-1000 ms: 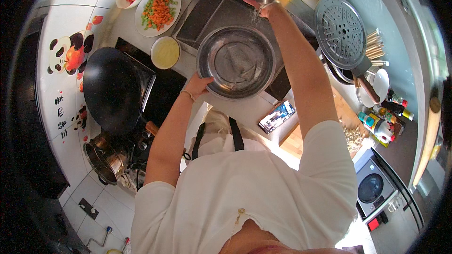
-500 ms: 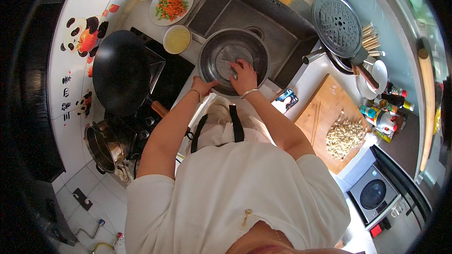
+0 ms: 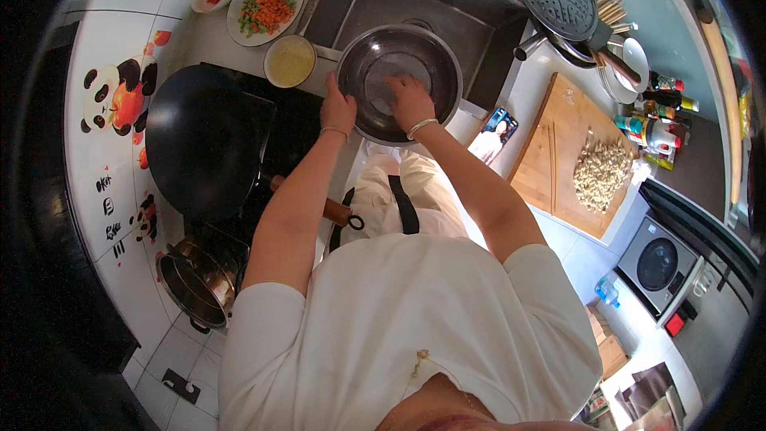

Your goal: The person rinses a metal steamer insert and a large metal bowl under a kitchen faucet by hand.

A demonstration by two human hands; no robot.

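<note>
A round, dark grey metal bowl [image 3: 444,72] sits over the near edge of the sink [image 3: 359,1]. My left hand [image 3: 338,105] grips its left rim, fingers along the outside and thumb at the edge. Over the near rim, my right hand [image 3: 412,105] reaches into the bowl with its fingers apart and pointing down. A paler round patch shows at the bowl's bottom; whether there is water in it I cannot tell. Just left of the bowl stands a small bowl of pale yellow stuff [image 3: 290,61].
At left, a black wok [image 3: 203,140] covers part of the stove, with a steel pot [image 3: 195,283] nearer. A plate of diced vegetables [image 3: 267,8] stands far left. On the right are a phone [image 3: 496,132], a cutting board [image 3: 535,168] bearing pale chopped pieces, and bottles [image 3: 650,132].
My left hand has moved up along the bowl's left rim. My right hand stays inside the bowl, its fingers slightly shifted. The whole view has shifted and turned a little.
</note>
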